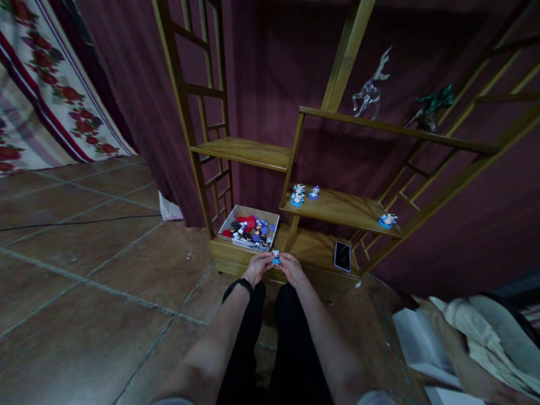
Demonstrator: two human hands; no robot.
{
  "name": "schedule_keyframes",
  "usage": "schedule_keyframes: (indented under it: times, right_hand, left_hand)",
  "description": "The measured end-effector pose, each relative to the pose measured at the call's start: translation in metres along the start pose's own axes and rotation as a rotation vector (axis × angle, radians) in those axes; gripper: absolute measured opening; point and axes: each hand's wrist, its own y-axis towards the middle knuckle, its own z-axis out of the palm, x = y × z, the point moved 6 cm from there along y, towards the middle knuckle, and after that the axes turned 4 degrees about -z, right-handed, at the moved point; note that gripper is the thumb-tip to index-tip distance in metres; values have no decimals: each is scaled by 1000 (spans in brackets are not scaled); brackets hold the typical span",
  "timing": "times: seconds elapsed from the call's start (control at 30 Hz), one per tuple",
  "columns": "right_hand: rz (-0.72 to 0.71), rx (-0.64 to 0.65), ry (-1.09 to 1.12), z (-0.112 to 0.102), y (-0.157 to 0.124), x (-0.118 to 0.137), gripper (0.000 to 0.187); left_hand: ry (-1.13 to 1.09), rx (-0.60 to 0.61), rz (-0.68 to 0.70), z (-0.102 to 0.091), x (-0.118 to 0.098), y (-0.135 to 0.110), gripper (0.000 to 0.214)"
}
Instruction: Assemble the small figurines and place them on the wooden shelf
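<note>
Head view. Hands, two, bare: both forearms are slanting inward from the near edge, elbows wide, wrists low over the knees.

Left hand (pixel 259 267): is pointing far and to the right, palm facing inward, fingers bending to a small gap; its fingertips are gripping the left side of a figurine (pixel 276 257). Its wrist is wearing a black band (pixel 239 287).

Right hand (pixel 291 266): is pointing far and to the left, mirroring the other, fingers bending nearly together; its fingertips are pressing the right side of the same figurine. Exact finger placing is too small to tell.

Figurine: one, pale with a blue base, is standing upright between the two hands, in front of the near edge of the stand (pixel 236 259).

Box (pixel 242 243): one, open, is sitting on the stand just beyond the left hand, holding a jumble of red, purple, black and white pieces.

Phone (pixel 342 256): one, dark-screened, is lying on the stand to the right of the hands.

Shelf (pixel 346 211): is carrying two blue-based figures (pixel 297 198) and a purple figure (pixel 314 193) at its left, and another figure (pixel 387 220) at its right end.

Upper shelf (pixel 399 129): is bearing a clear horse (pixel 369 98) and, farther right, a green ornament (pixel 436 104).
</note>
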Motion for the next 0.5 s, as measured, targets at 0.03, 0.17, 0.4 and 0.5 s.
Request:
schedule_keyframes:
  times: [0.03,0.17,0.4,0.5]
  right_hand:
    - [3,2,5,0,0,0,23]
    - [7,17,33,4,-2,2,22]
    - [-10,61,22,7,-5,2,26]
    - [-16,61,3,6,-4,-1,28]
  left_hand:
    - [3,2,7,-1,0,0,16]
    - [-9,22,28,-1,-1,-1,18]
    - [24,40,70,-1,0,-3,31]
    - [61,5,121,-3,0,-2,32]
